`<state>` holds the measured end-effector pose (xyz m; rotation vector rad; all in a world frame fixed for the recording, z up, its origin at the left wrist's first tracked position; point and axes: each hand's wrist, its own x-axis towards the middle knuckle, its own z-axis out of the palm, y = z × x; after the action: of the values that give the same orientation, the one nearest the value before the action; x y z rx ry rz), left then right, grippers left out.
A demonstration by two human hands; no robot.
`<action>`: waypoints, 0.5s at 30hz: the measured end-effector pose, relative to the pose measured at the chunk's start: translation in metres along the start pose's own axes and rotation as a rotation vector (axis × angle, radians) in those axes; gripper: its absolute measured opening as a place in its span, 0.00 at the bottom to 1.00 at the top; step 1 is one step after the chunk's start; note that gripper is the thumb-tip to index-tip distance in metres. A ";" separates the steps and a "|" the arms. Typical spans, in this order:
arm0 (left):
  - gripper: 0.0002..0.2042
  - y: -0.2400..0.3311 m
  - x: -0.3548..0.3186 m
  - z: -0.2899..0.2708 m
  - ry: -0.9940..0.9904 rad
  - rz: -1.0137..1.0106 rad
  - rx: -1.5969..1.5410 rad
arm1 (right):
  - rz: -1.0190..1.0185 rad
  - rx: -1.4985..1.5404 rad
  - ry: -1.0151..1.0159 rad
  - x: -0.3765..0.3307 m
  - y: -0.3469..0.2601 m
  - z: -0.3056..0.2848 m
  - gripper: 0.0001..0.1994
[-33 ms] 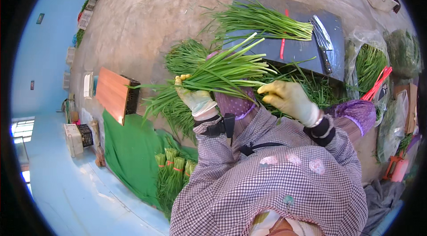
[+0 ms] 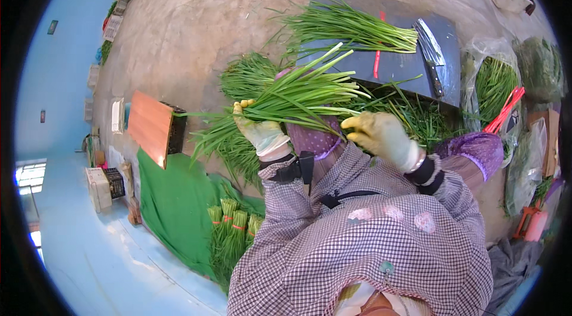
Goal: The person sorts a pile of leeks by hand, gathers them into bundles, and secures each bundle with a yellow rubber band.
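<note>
Both my hands wear pale, yellow-stained gloves. My left hand (image 2: pixel 262 131) is closed around a loose bunch of garlic chives (image 2: pixel 298 98), its white stalk ends fanning up and right. Just right of the bunch, below the stalk ends, my right hand (image 2: pixel 381 137) has its fingers bent and a little apart, with nothing visible between them. Beyond, a dark board (image 2: pixel 444 81) bears a neat pile of chives (image 2: pixel 351 30), lying over a red strip (image 2: pixel 376 64). To the pile's right lies a cleaver (image 2: pixel 430 48) with a black handle.
More chives (image 2: pixel 247 75) lie on the floor left of the board. Bagged chives (image 2: pixel 496 86) and red strips (image 2: pixel 505 112) are at the right. Tied bundles (image 2: pixel 229 232) stand by a green sheet (image 2: pixel 170 209) at lower left, near a brown panel (image 2: pixel 149 125).
My right hand has shifted slightly left, and its thumb and fingers have parted. The left hand keeps its hold on the chives.
</note>
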<state>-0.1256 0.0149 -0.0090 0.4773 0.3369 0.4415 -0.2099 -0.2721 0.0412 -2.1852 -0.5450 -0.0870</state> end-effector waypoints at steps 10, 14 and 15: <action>0.05 -0.002 0.000 0.004 -0.025 0.009 -0.017 | -0.230 -0.371 0.081 0.024 0.022 0.078 0.03; 0.06 -0.001 -0.002 -0.002 -0.098 0.064 0.122 | -0.175 -0.395 -0.014 0.042 -0.004 0.056 0.02; 0.07 -0.002 -0.001 -0.003 -0.126 0.041 0.084 | -0.187 -0.241 0.081 0.045 -0.010 0.045 0.03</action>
<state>-0.1273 0.0139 -0.0124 0.5923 0.2252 0.4362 -0.1793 -0.2165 0.0314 -2.3460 -0.7232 -0.3562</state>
